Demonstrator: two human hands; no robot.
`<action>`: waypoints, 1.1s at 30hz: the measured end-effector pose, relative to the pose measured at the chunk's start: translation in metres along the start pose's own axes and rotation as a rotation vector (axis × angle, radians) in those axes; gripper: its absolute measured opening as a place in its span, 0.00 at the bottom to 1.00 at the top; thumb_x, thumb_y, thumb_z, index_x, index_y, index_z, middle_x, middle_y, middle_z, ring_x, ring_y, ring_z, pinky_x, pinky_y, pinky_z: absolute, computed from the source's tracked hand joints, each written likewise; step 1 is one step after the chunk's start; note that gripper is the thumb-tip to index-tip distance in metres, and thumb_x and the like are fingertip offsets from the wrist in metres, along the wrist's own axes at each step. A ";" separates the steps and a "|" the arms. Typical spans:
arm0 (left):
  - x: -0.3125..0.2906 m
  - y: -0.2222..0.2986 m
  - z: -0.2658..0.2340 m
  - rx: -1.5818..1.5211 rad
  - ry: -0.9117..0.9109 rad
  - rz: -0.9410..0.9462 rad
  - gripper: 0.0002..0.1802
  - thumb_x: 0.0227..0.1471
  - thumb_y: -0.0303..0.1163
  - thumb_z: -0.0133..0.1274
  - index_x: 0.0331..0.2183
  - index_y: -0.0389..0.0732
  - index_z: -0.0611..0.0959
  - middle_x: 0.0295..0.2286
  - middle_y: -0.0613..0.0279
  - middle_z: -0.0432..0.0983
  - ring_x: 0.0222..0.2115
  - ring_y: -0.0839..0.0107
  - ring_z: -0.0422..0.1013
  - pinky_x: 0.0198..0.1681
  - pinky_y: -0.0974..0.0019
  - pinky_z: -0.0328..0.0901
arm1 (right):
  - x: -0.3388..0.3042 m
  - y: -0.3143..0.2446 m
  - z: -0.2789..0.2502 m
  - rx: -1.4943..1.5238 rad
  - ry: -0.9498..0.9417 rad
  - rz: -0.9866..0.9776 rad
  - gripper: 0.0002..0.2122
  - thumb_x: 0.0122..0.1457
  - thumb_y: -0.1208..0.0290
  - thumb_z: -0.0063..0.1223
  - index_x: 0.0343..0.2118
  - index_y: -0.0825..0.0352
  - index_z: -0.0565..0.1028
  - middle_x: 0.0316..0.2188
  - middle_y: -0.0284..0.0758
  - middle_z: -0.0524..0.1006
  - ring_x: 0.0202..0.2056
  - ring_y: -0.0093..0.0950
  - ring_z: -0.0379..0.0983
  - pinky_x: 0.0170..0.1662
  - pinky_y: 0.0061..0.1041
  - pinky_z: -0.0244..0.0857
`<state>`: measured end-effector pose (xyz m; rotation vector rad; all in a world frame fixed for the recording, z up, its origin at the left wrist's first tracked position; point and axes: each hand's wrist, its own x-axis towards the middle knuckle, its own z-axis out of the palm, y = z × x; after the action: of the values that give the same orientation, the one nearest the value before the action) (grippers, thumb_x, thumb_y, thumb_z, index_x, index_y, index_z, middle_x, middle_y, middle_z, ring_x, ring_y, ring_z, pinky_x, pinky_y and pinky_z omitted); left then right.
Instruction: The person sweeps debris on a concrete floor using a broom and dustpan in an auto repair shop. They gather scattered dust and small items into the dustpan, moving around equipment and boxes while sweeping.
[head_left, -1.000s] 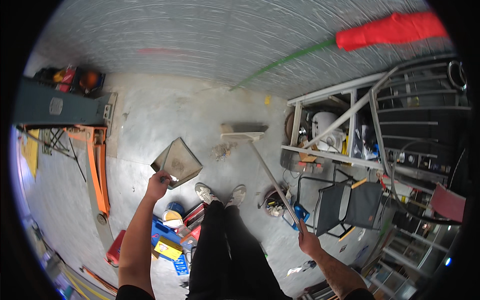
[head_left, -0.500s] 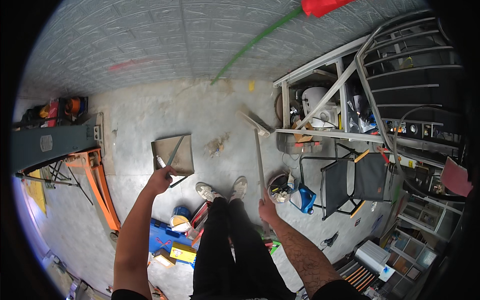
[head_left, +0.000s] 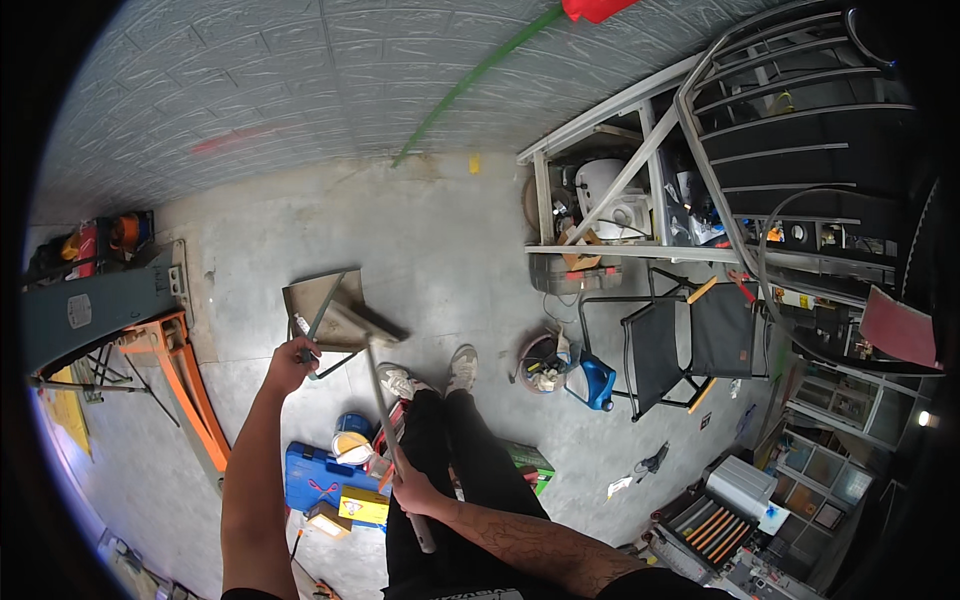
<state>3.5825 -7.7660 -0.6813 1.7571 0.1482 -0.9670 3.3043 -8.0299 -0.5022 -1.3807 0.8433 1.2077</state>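
Observation:
My left hand is closed around the handle of a long-handled dustpan, whose wide grey pan rests on the floor ahead of my feet. The grip of a broom is in my right hand, low in front of my legs. Its shaft slants forward and left. At the far end, the motion-blurred broom head is at the dustpan's right edge; whether they touch I cannot tell. What lies inside the pan is too unclear to name.
Right of my shoes stand a bucket of odds and ends, a blue jug and a black folding chair. An orange metal leg is at left. By my legs lie a blue case and a yellow box.
My right hand has swung the broom left, from beyond the floor debris over to the dustpan. The debris no longer shows where it lay. My left hand keeps its hold on the dustpan.

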 end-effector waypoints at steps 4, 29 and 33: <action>-0.007 0.002 -0.003 0.065 0.031 0.039 0.16 0.54 0.12 0.68 0.41 0.41 0.88 0.30 0.69 0.82 0.32 0.78 0.77 0.37 0.67 0.73 | -0.015 0.010 -0.037 -0.012 -0.065 -0.076 0.37 0.80 0.67 0.51 0.86 0.45 0.49 0.21 0.34 0.73 0.17 0.28 0.75 0.21 0.36 0.77; -0.125 -0.075 -0.014 -0.266 0.189 -0.385 0.18 0.56 0.14 0.72 0.46 0.41 0.89 0.34 0.65 0.88 0.36 0.78 0.82 0.39 0.70 0.75 | 0.041 0.053 -0.060 -0.688 0.201 0.001 0.51 0.67 0.70 0.57 0.82 0.77 0.33 0.40 0.66 0.85 0.42 0.59 0.88 0.47 0.56 0.82; -0.122 -0.074 -0.018 -0.263 0.184 -0.296 0.19 0.55 0.12 0.71 0.46 0.40 0.89 0.34 0.63 0.88 0.36 0.76 0.83 0.39 0.70 0.76 | 0.003 0.050 -0.015 -0.871 -0.044 0.008 0.51 0.67 0.71 0.56 0.83 0.74 0.34 0.40 0.62 0.87 0.43 0.59 0.88 0.51 0.58 0.81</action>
<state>3.4719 -7.6780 -0.6530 1.6024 0.6401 -0.9443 3.2611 -8.0532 -0.5190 -2.0139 0.2671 1.7003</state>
